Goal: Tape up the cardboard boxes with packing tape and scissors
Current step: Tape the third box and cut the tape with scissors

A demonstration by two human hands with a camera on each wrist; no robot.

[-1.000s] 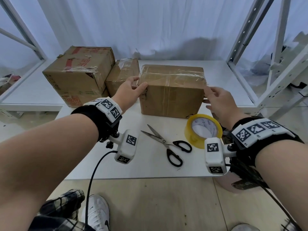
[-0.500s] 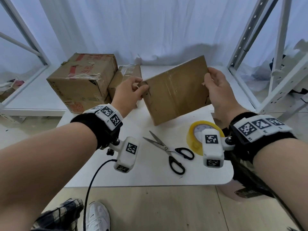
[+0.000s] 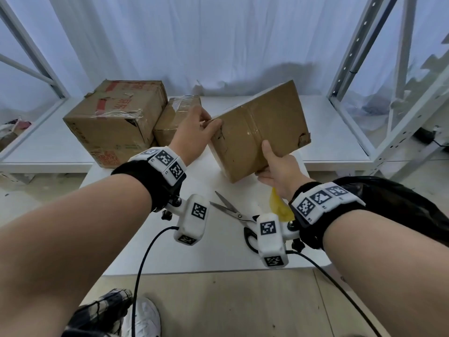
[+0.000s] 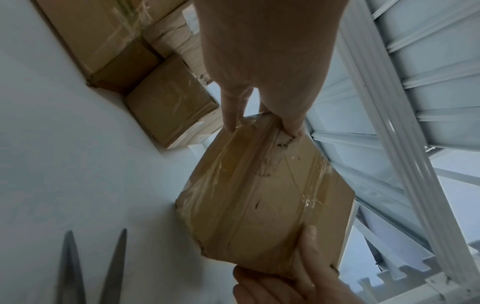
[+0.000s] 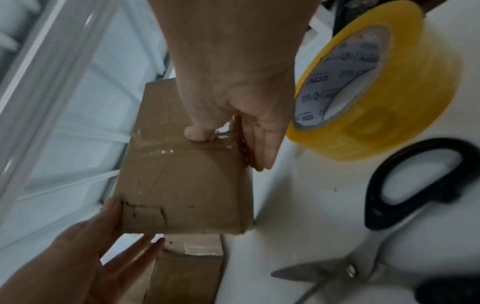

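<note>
Both hands hold a taped brown cardboard box [image 3: 255, 132] tilted in the air above the white table [image 3: 218, 251]. My left hand [image 3: 209, 125] pinches its upper left corner, thumb on the front face. My right hand [image 3: 267, 161] grips the lower near edge, thumb on top and fingers underneath. The left wrist view shows the left hand [image 4: 262, 123] on the box [image 4: 259, 195]; the right wrist view shows the right hand [image 5: 231, 144] on the box [image 5: 182, 185]. Black-handled scissors [image 3: 233, 211] [image 5: 350, 270] lie open on the table. The yellow tape roll [image 5: 376, 102] [image 3: 279, 205] stands beside them, mostly hidden behind my right wrist.
A large worn box [image 3: 114, 122] and a smaller taped box [image 3: 175, 117] sit at the back left on a low white platform [image 3: 328, 130]. White metal shelf posts [image 3: 364, 69] rise at the right. A white curtain hangs behind. My shoe [image 3: 143, 317] is below the table edge.
The box has been lifted off the table and turned, its right end swinging up. My right hand has shifted from the right end to the lower near edge. The left hand stays at its corner.
</note>
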